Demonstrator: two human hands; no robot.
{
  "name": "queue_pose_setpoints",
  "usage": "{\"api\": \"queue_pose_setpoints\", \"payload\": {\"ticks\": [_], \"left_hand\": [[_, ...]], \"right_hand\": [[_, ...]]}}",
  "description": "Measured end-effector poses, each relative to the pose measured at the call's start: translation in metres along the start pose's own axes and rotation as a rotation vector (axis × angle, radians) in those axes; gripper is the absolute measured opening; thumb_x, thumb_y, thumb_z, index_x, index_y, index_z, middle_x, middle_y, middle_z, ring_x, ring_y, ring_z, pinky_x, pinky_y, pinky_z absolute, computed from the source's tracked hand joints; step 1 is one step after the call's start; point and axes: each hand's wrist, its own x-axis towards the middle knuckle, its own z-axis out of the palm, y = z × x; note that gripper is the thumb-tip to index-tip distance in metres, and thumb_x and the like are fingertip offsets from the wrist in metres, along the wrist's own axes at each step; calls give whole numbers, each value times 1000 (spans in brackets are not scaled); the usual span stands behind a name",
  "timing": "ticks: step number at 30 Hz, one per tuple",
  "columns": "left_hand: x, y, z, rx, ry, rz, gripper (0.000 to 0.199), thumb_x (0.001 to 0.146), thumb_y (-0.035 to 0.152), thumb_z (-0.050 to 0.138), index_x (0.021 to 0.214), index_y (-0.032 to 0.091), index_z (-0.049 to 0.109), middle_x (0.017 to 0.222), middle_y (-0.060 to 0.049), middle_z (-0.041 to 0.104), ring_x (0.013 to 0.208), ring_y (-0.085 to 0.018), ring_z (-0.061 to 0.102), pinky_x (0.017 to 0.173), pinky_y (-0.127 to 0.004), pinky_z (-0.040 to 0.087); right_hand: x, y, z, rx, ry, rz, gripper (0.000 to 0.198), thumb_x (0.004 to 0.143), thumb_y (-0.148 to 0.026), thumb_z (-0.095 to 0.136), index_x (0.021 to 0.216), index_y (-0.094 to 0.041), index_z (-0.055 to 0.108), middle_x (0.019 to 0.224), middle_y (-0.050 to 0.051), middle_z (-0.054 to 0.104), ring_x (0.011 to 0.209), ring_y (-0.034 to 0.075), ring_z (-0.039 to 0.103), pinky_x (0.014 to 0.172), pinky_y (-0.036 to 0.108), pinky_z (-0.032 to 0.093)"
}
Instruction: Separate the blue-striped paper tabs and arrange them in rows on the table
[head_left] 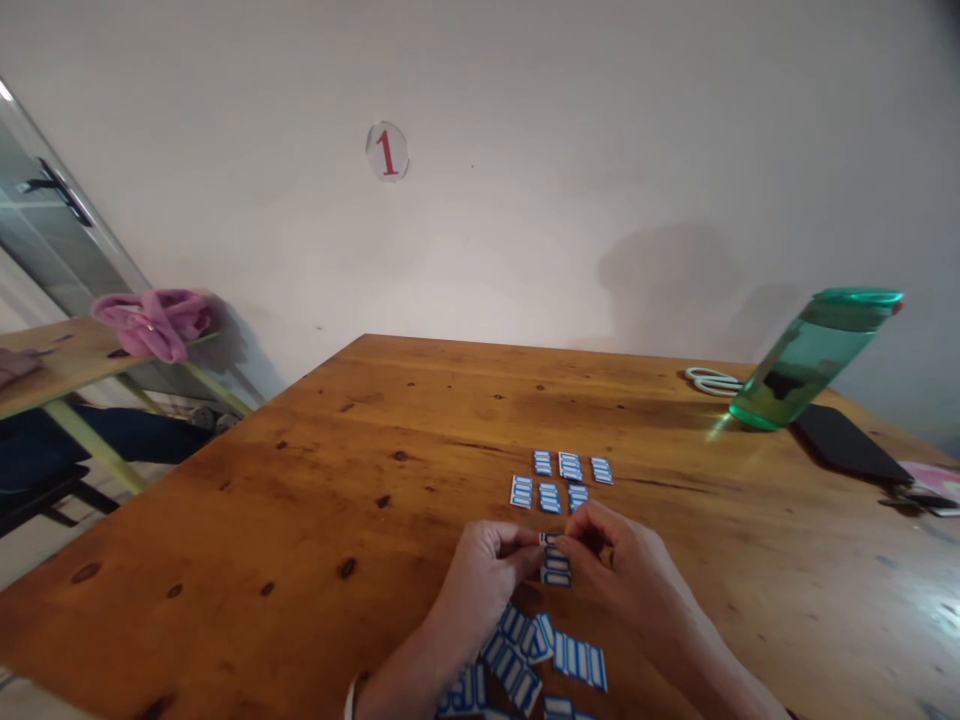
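A small sheet of blue-edged white labels is held upright between my two hands, above the wooden table. My left hand pinches its left edge. Thumb and fingers of my right hand close on its upper right corner. Just beyond my fingers, several similar small label sheets lie in two short rows. Closer to me is a loose, overlapping heap of label sheets, partly hidden by my left forearm. One more sheet lies at the heap's right side.
On the right of the wooden table stand a green translucent bottle, a dark flat device and a coiled white cable. A second table at left carries a pink cloth. Someone's leg shows beneath it.
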Motion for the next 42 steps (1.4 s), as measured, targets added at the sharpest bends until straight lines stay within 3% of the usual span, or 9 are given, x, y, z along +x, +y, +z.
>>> {"api": "queue_pose_setpoints", "payload": {"ticks": [7, 15, 20, 24, 26, 29, 33, 37, 42], "left_hand": [[1, -3, 0, 17, -31, 5, 35, 58, 46, 69, 70, 12, 71, 55, -2, 64, 42, -10, 52, 45, -21, 40], [1, -1, -2, -8, -42, 69, 26, 62, 39, 67, 66, 14, 68, 53, 1, 58, 43, -10, 51, 44, -21, 40], [1, 1, -3, -88, -94, 94, 22, 62, 34, 69, 66, 13, 67, 58, -2, 64, 52, -12, 56, 54, -22, 42], [3, 8, -11, -163, 30, 142, 16, 62, 28, 68, 65, 11, 67, 59, -4, 66, 57, -13, 59, 61, -23, 44], [3, 13, -18, -239, 137, 156, 15, 62, 26, 67, 68, 12, 66, 63, -4, 68, 59, -14, 61, 60, -24, 45], [3, 19, -27, -373, 230, 203, 17, 63, 26, 68, 72, 13, 63, 70, -6, 69, 61, -17, 64, 56, -25, 47], [2, 21, -32, -467, 265, 249, 16, 64, 22, 67, 75, 12, 60, 74, -7, 70, 63, -18, 65, 53, -25, 49], [1, 21, -31, -496, 249, 253, 14, 66, 22, 66, 74, 12, 59, 73, -7, 70, 63, -18, 66, 51, -23, 49], [2, 23, -31, -492, 263, 253, 16, 65, 23, 67, 74, 12, 60, 74, -8, 70, 63, -19, 66, 51, -24, 49]], "right_hand": [[0, 0, 1, 12, -7, 9, 17, 74, -28, 49, 59, -20, 49, 52, -2, 54, 48, 12, 47, 46, 22, 34], [-1, 0, 2, 115, -47, 10, 16, 76, -28, 49, 63, -19, 52, 55, -3, 54, 50, 11, 47, 46, 21, 35], [-1, 1, 11, 213, -11, 12, 21, 78, -31, 48, 62, -18, 51, 52, -3, 52, 48, 10, 45, 44, 20, 35], [0, 1, 17, 264, 23, -1, 19, 82, -31, 44, 73, -18, 55, 63, 0, 59, 57, 13, 53, 52, 22, 41], [-1, -1, 17, 188, -25, -60, 19, 84, -26, 40, 82, -18, 58, 74, 3, 64, 67, 16, 57, 60, 25, 44], [-6, -8, 19, -46, -202, -258, 28, 78, -12, 43, 95, -23, 62, 94, 6, 64, 91, 20, 56, 78, 31, 44], [-13, -12, 27, -327, -413, -448, 56, 69, -2, 46, 113, -35, 55, 124, 4, 51, 123, 25, 32, 90, 42, 37], [-15, -9, 33, -415, -453, -538, 60, 72, -2, 45, 116, -41, 50, 137, 2, 38, 129, 28, 23, 91, 47, 37], [-19, -14, 38, -410, -459, -610, 45, 79, -14, 51, 116, -40, 51, 139, 4, 36, 129, 30, 21, 90, 48, 39]]}}
